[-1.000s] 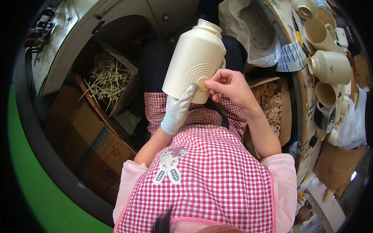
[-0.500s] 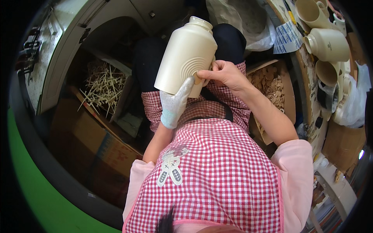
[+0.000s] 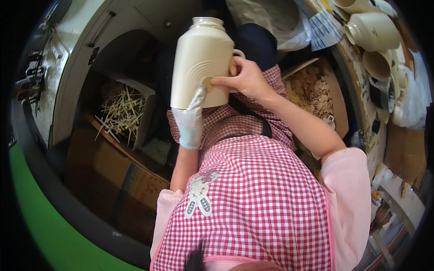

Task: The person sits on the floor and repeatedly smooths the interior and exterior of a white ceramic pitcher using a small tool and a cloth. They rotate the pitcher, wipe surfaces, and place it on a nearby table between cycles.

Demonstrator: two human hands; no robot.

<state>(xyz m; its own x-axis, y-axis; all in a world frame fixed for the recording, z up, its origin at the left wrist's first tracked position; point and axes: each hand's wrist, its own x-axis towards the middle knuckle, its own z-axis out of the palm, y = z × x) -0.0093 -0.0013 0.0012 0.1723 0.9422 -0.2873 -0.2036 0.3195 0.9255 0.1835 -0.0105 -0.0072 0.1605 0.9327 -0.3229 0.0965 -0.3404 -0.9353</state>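
Above my lap is a cream jug with a wide threaded neck, a loop handle on its right side and raised curved rings on its front. In a pale knit glove, my left hand grips the jug's lower end, the thumb lying up its front and the other fingers hidden. A small tan round disc sits against the jug's front by the ring pattern. My bare right hand is closed near the handle, its thumb on the disc's edge. Its curled fingers partly hide behind the thumb.
Left of my knees, thin pale sticks fill a box. On the right, a cardboard box holds many thin brown flat pieces. Another cream jug lies on the worktop, beside plastic bags and a blue-and-white sheet.
The jug has turned more upright and shifted left, bringing its handle into sight. Both hands moved with it. My right thumb stays at the disc.
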